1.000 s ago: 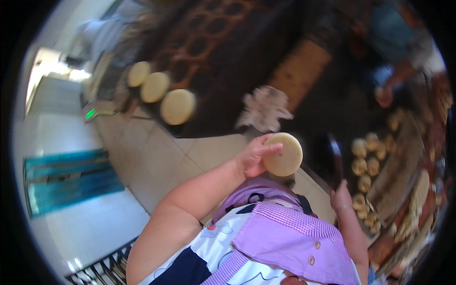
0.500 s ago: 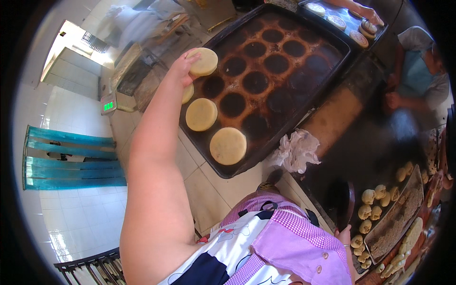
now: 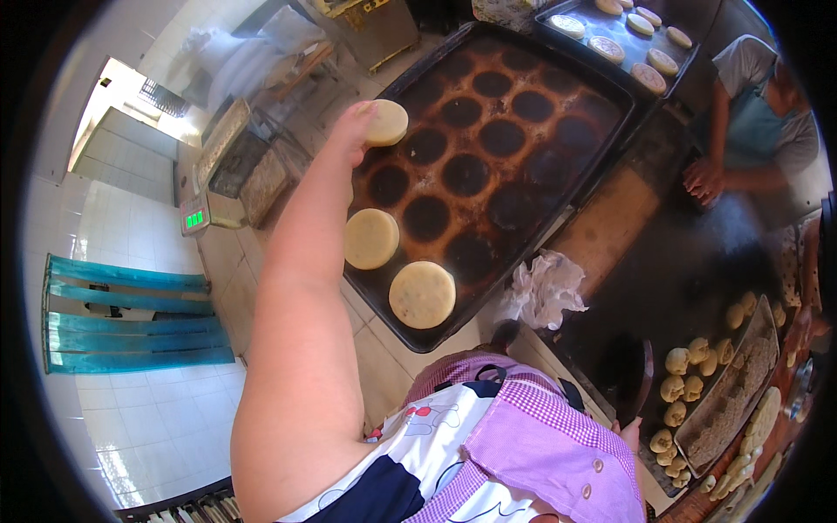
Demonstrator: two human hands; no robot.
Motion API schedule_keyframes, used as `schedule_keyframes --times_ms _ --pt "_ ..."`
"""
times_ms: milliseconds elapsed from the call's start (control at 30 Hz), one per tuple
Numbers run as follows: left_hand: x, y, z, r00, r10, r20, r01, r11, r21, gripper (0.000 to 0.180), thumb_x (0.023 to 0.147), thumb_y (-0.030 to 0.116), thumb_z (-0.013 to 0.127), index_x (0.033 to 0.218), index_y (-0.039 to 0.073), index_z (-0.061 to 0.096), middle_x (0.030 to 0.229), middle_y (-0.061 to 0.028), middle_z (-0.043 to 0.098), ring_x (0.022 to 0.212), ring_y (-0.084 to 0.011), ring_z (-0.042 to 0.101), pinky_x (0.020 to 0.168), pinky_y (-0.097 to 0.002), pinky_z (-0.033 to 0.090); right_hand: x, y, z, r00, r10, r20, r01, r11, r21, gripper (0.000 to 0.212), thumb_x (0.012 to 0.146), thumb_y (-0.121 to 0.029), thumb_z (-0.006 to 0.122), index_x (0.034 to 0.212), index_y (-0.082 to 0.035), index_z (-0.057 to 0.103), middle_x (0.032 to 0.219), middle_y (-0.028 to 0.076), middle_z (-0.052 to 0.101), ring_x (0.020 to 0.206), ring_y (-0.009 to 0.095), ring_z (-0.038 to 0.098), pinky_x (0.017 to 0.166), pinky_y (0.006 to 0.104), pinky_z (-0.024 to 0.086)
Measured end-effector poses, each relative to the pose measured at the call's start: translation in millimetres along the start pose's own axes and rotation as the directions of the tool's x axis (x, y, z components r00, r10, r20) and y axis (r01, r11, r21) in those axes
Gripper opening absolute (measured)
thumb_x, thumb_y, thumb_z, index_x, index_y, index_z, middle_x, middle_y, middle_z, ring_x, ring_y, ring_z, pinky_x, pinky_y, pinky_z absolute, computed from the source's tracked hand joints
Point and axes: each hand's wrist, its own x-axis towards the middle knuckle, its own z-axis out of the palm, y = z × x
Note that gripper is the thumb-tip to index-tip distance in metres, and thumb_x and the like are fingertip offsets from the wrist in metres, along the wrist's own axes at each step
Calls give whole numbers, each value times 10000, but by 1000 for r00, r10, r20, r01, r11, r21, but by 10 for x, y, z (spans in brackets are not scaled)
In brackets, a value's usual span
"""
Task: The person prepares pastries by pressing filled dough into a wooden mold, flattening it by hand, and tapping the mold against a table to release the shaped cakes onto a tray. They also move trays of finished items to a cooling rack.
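My left hand (image 3: 356, 131) reaches to the tray's far left edge, its fingers around a pale, flat, round dough cake (image 3: 388, 123). The large dark baking tray (image 3: 436, 343) bears two more such cakes, one dough cake (image 3: 372, 239) by my forearm and another dough cake (image 3: 423, 295) at the near corner. Rows of dark round marks cover its brown surface. At lower right, my right hand (image 3: 629, 430) is partly hidden by my clothing; its closed fingers meet the lower end of a dark, curved-edged thing (image 3: 645, 383) whose kind I cannot make out.
Crumpled paper (image 3: 549, 288) lies beside the tray's right edge. A second tray (image 3: 593, 24) with stamped round cakes stands at upper right. A person (image 3: 754, 131) is at the dark table's far side. Dough pieces (image 3: 671, 388) surround a tray of brown filling (image 3: 728, 397). A scale (image 3: 196, 218) stands left.
The view has shifted, so the tray sits lower. My left hand still holds its cake at the far left edge; another cake is now hidden behind my forearm. The other person's hand has left the second tray.
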Motion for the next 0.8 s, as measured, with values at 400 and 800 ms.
schedule_keyframes --times_ms 400,800 --pt "-870 743 402 717 659 229 -143 -182 973 308 915 303 612 1153 108 632 1229 -133 593 1070 -346 599 934 -429 479 -21 -160 46 998 13 61 -12 1000 -20 638 873 -286 663 1286 76 337 1096 368 601 1035 491 602 888 495 496" --pt "-5455 1258 2938 -310 -186 932 -870 -341 -358 380 766 51 721 1140 -4 689 1205 -193 635 1010 -425 625 794 -651 503 -133 -305 -149 1000 -1 20 2 998 -65 556 905 -290 637 1260 39 363 1025 292 642 920 398 664 820 444 534"
